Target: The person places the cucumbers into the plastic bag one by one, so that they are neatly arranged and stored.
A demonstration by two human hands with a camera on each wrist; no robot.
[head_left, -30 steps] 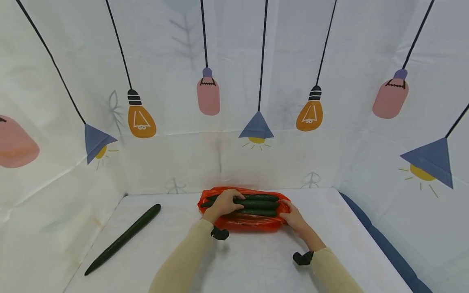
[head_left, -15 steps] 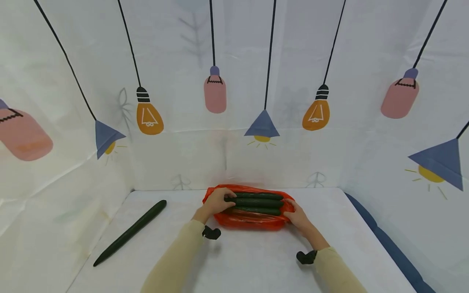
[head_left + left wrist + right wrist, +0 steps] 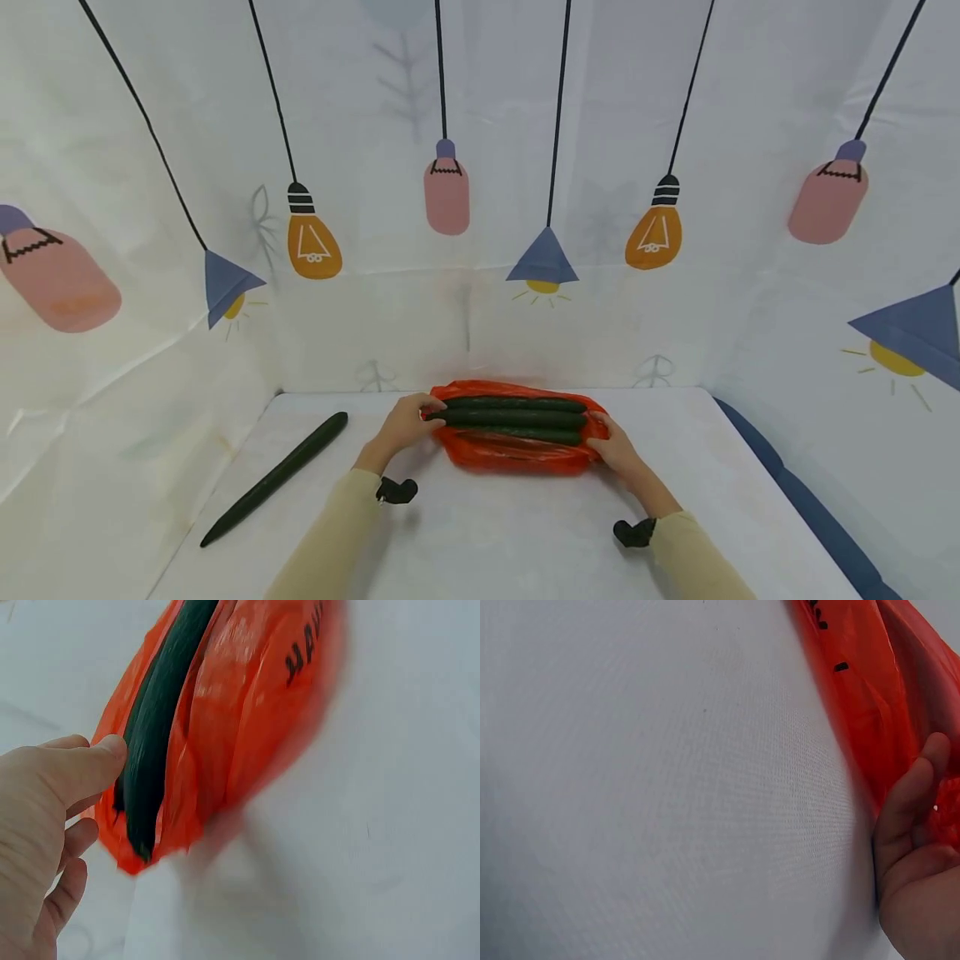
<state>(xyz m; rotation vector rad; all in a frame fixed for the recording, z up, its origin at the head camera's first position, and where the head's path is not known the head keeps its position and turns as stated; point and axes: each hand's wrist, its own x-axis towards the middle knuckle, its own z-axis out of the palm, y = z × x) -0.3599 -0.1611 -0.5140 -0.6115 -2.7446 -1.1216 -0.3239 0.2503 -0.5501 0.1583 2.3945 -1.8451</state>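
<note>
Three dark green cucumbers lie side by side in an open red plastic bag at the back middle of the table. My left hand is at the bag's left end. In the left wrist view, its thumb lies over the bag's edge beside a cucumber, with some fingers behind the bag, pinching that edge. My right hand holds the gathered right end of the bag, whose red film shows beside the fingers in the right wrist view. A single longer cucumber lies apart on the left.
The white table meets a white fabric wall printed with hanging lamps right behind the bag. Similar walls stand to the left and right. A dark blue padded edge runs along the table's right side.
My left hand has slid left from over the cucumbers to the bag's left end, baring more of them. My right hand stays at the bag's right end. The head view has shifted slightly.
</note>
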